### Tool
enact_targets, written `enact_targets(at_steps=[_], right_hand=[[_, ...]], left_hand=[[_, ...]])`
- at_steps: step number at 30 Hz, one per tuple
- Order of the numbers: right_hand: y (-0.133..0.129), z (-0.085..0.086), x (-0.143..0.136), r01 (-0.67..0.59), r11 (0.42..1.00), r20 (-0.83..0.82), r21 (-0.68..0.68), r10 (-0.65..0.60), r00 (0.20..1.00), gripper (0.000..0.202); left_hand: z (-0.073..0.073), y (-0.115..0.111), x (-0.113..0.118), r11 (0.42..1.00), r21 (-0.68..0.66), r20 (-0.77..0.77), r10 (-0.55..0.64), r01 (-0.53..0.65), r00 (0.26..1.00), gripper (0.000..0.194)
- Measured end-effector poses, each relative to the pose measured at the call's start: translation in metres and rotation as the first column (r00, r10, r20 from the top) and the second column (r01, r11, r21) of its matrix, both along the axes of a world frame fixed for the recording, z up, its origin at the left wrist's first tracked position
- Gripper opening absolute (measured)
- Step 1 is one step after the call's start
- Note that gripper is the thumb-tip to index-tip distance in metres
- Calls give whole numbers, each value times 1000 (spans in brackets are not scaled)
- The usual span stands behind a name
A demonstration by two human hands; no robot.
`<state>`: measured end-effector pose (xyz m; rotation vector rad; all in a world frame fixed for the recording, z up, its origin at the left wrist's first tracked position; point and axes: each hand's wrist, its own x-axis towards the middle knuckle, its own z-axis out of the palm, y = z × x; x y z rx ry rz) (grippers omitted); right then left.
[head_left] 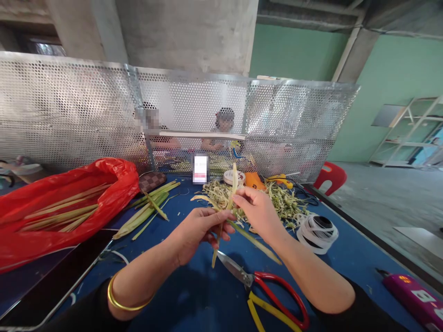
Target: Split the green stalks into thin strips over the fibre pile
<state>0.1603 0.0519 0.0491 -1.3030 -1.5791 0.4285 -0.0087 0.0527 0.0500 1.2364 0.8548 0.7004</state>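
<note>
Over the blue table (pixel 194 295), my left hand (pixel 197 233) and my right hand (pixel 256 212) both pinch thin pale green leaf strips (pixel 232 186). One strip stands upright between the fingertips of my right hand. Another runs down and right toward the table. A pile of shredded leaf trimmings (pixel 277 200) lies just behind my hands. Scissors with one red and one yellow handle (pixel 273 295) lie shut on the table below my right forearm.
A red plastic bag (pixel 69 203) holding long leaves lies at left, with loose green leaves (pixel 148 207) beside it. A roll of white tape (pixel 316 230) sits at right, a purple device (pixel 415 295) at the far right edge. Behind a perforated metal screen (pixel 173 115) sit other people.
</note>
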Motion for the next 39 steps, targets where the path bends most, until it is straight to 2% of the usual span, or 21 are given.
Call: enact_targets(at_steps=[1,3,4,5,6,8,11,14,16,20,25,29,31,35,37,39], right_hand=[[-2,4,2,65,994,35,90,-68,997,14],[-11,14,5,189,928,84,322,-227,970,15],[-17,18,5,186,893,128,409,-259,957,12],[-23,22,4,145,890,192,433,-248,950,16],[-28,24,1,78,916,265,394,-194,945,22],[-35,23,-7,-2,973,375,231,-88,923,27],[-34,10,-20,7,997,444,83,-43,895,16],[-25,-6,-29,22,997,389,69,-47,920,9],[-21,-12,-32,21,997,336,68,-42,941,15],[-21,-13,-35,-42,994,315,98,9,949,22],[-31,-10,-43,-87,987,441,136,19,897,20],[-37,-9,-45,-166,973,489,157,69,869,20],[-36,-6,-40,-186,966,456,182,84,886,19],[-26,2,-23,-21,951,326,308,-85,941,8],[-21,3,-17,5,958,346,287,-108,932,6],[-18,0,-17,-18,973,386,231,-75,920,8]], left_hand=[[2,1,-2,1000,-17,19,3,-3,1000,33],[5,3,-4,999,-39,45,18,-16,999,31],[6,4,-6,999,-37,51,30,-28,998,30],[6,6,-7,999,-22,55,47,-46,997,29],[6,7,-8,998,4,58,66,-66,996,27],[5,9,-9,992,68,66,102,-106,993,24],[4,12,-10,976,118,87,172,-181,981,20],[3,12,-9,963,111,78,237,-244,968,19],[3,11,-9,960,100,72,256,-263,964,20],[3,10,-7,941,88,125,314,-326,941,22],[5,12,-7,906,26,229,406,-423,885,24],[7,11,-9,923,-4,255,373,-384,892,22],[8,10,-10,934,-21,272,349,-357,897,21],[7,10,-13,957,-82,310,290,-278,905,22],[7,10,-13,969,-107,309,245,-222,919,21],[7,10,-13,972,-126,303,227,-197,926,23]])
